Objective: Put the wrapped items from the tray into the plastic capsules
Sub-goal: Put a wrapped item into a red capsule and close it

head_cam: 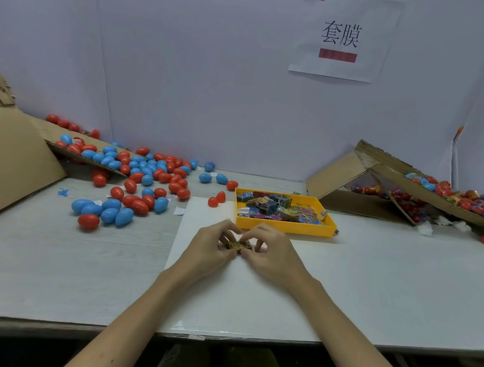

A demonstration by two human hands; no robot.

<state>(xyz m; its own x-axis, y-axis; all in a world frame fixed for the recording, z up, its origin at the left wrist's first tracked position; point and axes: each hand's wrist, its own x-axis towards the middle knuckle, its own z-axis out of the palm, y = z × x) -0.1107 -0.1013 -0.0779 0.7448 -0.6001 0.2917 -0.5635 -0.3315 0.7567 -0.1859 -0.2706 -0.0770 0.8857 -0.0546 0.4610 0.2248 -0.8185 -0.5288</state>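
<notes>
Both hands [239, 249] pinching a wrapped item [239, 245], yellow tray [285, 227] just behind, capsules [135, 180] scattered left

both our forearms angle in from below, left hand [210, 249] and right hand [274, 252] meeting in the middle, fingers of each curled in and pinching one small wrapped item [239, 245] between them.

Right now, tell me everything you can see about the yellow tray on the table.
The yellow tray looks like plastic, rectangular and shallow, with low upright walls and what looks like a perforated floor at its left end. It sits flat on the grey table, loosely heaped with small colourful wrapped items. Just in front, the left hand and right hand pinch a single packet; neither clearly touches the tray.
</notes>
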